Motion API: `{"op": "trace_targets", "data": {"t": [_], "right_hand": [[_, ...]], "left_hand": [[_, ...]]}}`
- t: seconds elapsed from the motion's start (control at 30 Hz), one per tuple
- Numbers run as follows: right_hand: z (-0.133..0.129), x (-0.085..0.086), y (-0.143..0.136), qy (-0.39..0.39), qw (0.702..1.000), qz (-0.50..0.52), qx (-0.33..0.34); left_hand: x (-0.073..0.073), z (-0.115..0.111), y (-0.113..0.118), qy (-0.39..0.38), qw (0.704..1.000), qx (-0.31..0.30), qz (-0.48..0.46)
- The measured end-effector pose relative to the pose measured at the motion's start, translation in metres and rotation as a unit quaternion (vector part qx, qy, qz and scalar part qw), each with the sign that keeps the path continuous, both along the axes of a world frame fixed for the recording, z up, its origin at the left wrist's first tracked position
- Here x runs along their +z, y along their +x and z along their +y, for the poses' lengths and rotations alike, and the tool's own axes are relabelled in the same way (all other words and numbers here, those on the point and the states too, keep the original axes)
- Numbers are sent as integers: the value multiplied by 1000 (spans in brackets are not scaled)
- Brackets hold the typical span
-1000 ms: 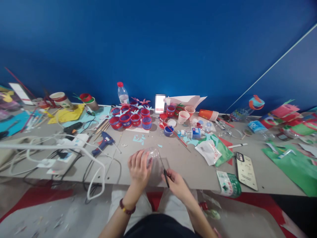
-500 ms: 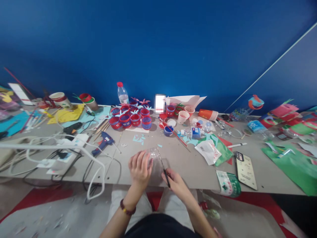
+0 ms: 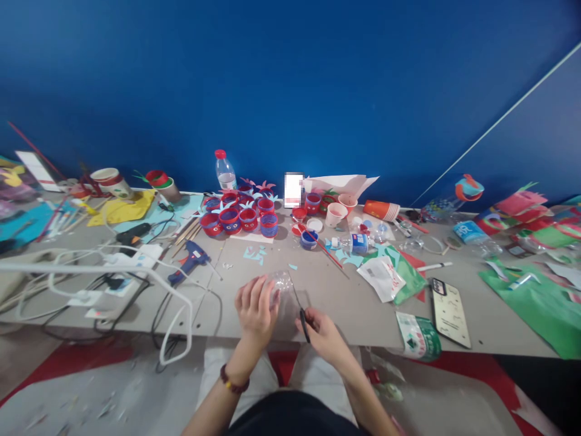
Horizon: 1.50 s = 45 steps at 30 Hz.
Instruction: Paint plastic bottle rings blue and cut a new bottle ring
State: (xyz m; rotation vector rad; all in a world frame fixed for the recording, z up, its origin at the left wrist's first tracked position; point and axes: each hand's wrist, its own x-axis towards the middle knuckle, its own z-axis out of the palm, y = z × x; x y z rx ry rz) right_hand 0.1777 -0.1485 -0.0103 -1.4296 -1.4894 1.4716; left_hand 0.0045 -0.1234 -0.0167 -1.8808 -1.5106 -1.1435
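Note:
My left hand [image 3: 255,303] is closed around a clear plastic bottle piece [image 3: 282,282], its fingers wrapped over the left side. The piece is see-through, and its exact shape is partly hidden under the fingers. My right hand [image 3: 320,332] grips scissors by their black handle [image 3: 304,325]. Their thin metal blade [image 3: 295,292] points up and away from me, close by the right side of the plastic. Whether the blade touches the plastic I cannot tell. Small light-blue paper scraps [image 3: 255,254] lie just beyond my hands.
Left of my hands are a blue glue gun [image 3: 193,261], a white power strip [image 3: 131,281] and loose cables. Decorated red and blue rings [image 3: 230,221] stand at the back. A plastic bottle [image 3: 356,243], a phone [image 3: 451,313] and a green packet [image 3: 418,336] lie rightward.
The scissors have turned slightly in my right hand, and their black handle shows more of its curve. My left hand and the plastic piece stay almost still.

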Motion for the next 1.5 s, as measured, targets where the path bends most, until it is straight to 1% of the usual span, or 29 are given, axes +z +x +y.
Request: {"op": "trace_targets", "data": {"t": [0.17, 0.3, 0.37, 0.47, 0.6, 0.77, 0.9, 0.97, 1.13, 1.27, 1.37, 1.5], "right_hand": [[0, 1, 0, 4, 1000, -4, -4], [0, 1, 1, 0, 1000, -1, -13], [0, 1, 2, 0, 1000, -3, -12], [1, 3, 5, 8, 1000, -13, -8], [3, 5, 12, 41, 998, -45, 3], [3, 5, 16, 66, 995, -70, 16], [4, 7, 16, 73, 994, -75, 21], [4, 8, 16, 81, 993, -82, 18], [6, 5, 21, 97, 990, -101, 13], [7, 2, 23, 85, 990, -112, 16], [7, 3, 24, 73, 991, -107, 21], [6, 8, 27, 86, 989, -120, 26]], "left_hand": [[-3, 0, -3, -7, 1000, -4, -11], [0, 1, -3, -15, 999, -6, -28], [2, 2, -2, -19, 999, -18, -39], [3, 1, -2, -32, 997, -56, -41], [1, -1, -4, -67, 993, -91, -40], [1, -1, -7, -97, 988, -104, -61], [4, -1, -7, -102, 987, -104, -74], [6, 0, -8, -113, 984, -114, -77], [11, 2, -13, -157, 972, -139, -105], [16, 2, -14, -184, 962, -161, -126], [19, 1, -14, -208, 951, -190, -128], [18, -1, -14, -251, 932, -219, -142]]}}
